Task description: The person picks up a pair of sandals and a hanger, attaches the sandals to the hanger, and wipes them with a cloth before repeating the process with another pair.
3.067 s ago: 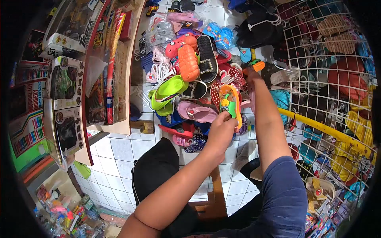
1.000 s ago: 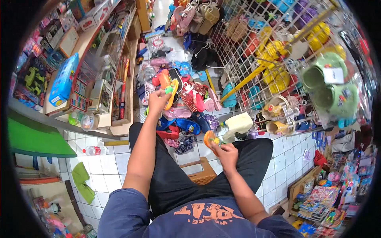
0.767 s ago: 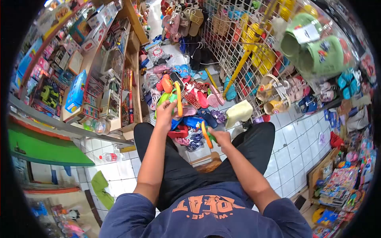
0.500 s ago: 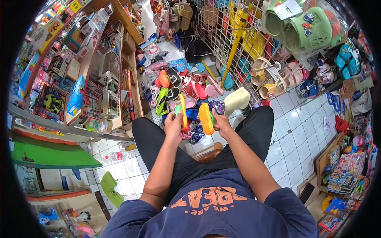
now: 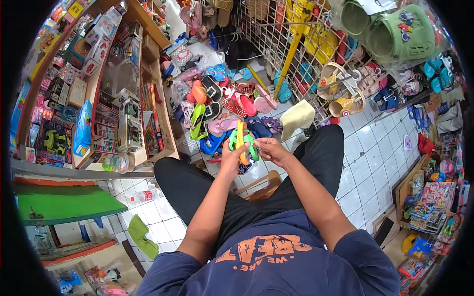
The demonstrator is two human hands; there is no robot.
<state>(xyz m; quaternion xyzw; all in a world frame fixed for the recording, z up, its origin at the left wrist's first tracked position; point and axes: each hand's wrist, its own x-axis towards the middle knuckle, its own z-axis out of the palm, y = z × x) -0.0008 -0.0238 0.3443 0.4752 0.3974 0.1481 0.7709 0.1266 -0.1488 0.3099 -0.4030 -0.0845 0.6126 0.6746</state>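
Note:
A pair of small orange-and-green sandals [image 5: 241, 143] is held together above my lap, soles edge-on to me. My left hand [image 5: 232, 156] is closed round their left side, thumb toward me. At their right side my right hand [image 5: 273, 150] is closed in a pinch, fingertips against the green part; what exactly they grip is too small to tell. Just beyond lies a heap of children's footwear: a pink flip-flop [image 5: 223, 125], lime green sandals [image 5: 198, 122], black sandals [image 5: 212, 110] and red dotted shoes [image 5: 234, 106].
Left is a wooden shelf [image 5: 163, 116] packed with boxed toys. A white wire rack [image 5: 269, 42] hung with sandals stands ahead to the right. A pale yellow cloth-like piece [image 5: 297, 118] lies by my right knee. A bottle [image 5: 142, 197] and green cloth [image 5: 142, 237] lie on the tiles.
The two sandals, held apart one in each hand before, are now together in my left hand. My right hand has moved in beside them, fingertips pinched at their edge.

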